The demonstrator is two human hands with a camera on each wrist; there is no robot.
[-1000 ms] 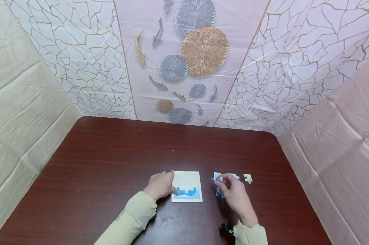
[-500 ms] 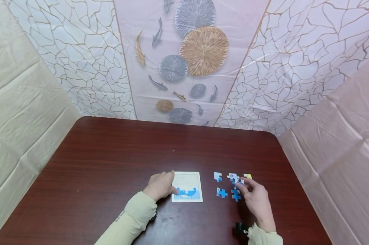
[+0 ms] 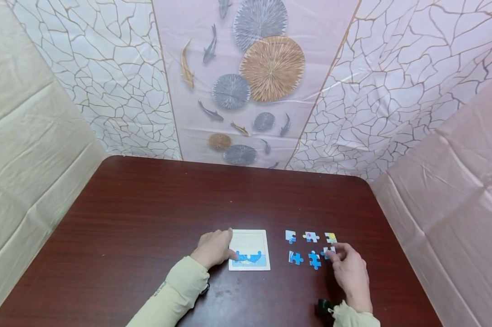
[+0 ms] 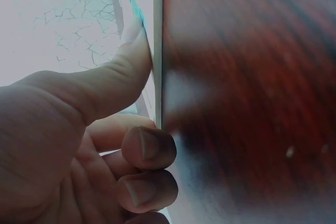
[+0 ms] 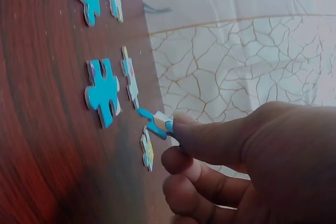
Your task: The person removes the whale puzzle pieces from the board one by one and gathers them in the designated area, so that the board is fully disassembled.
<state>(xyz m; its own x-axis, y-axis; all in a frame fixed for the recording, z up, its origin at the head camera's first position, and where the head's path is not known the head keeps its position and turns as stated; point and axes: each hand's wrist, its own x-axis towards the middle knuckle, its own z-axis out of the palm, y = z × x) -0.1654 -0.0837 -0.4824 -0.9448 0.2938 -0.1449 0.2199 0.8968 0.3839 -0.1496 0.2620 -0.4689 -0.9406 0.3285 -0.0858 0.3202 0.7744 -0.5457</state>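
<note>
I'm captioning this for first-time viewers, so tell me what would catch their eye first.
The big gold disc on the backdrop would likely draw the eye first. Below it, on the dark table, the left hand grips the pale tray by its left side. Right of the tray, the right hand pinches a puzzle piece beside five others.

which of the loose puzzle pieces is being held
The puzzle piece at the nearer row's right end, pinched by the right hand; the other five pieces lie on the table.

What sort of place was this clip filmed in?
Probably an indoor, fabric-screened recording booth: a wood-grain tabletop is flanked by plain fabric side walls, with a fish-printed cloth backdrop across the far end.
</note>
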